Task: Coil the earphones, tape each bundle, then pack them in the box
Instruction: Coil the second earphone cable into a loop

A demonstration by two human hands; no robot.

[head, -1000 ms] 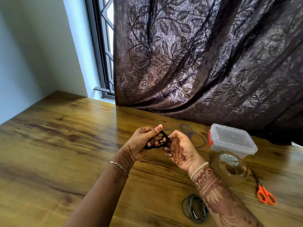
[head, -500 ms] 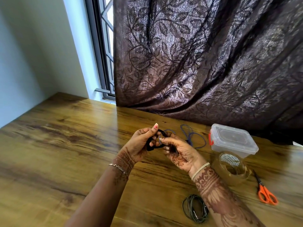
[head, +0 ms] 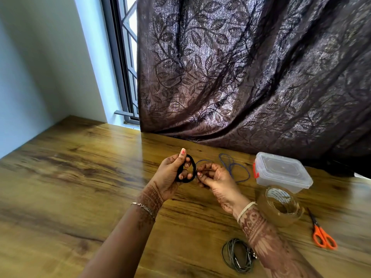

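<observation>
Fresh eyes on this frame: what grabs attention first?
Centre frame, the left hand holds a black earphone coil, the right hand pinching its edge. Behind, a dark leaf-patterned curtain fills the view; right of the hands sit a clear lidded box, tape roll and orange scissors.

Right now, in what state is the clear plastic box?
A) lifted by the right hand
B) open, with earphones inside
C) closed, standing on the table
C: the plastic box stands on the table with its lid on, while the left hand and the right hand both hold the black coil.
</observation>
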